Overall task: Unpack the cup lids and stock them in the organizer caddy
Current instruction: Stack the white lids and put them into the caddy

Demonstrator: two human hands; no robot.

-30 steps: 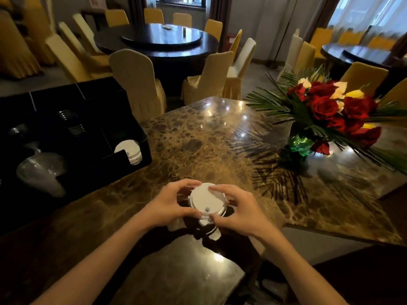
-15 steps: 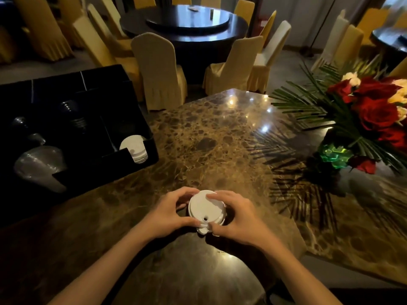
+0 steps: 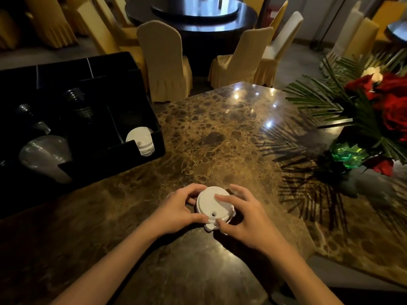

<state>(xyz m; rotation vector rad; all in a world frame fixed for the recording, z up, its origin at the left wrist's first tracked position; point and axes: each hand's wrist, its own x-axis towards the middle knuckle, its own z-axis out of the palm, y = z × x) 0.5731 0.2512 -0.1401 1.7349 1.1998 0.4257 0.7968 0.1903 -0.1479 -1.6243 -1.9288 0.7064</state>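
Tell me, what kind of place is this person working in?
Most likely a restaurant banquet hall. A large round dining table stands ringed by chairs in yellow fabric covers, a red rose centrepiece sits on the marble table, and a black organizer caddy holds cup lids.

A polished brown marble bench (image 3: 220,133) fills the middle of the view, its surface catching several small glints of light. At its right edge stands a bouquet of red roses (image 3: 383,100) with long green palm fronds (image 3: 312,100) and a shiny green wrap (image 3: 348,154); the fronds cast striped shadows on the stone. Beyond the bench, chairs in yellow covers (image 3: 165,60) ring a dark round dining table (image 3: 198,16) with a raised turntable at its centre. More covered chairs line the far left and right.
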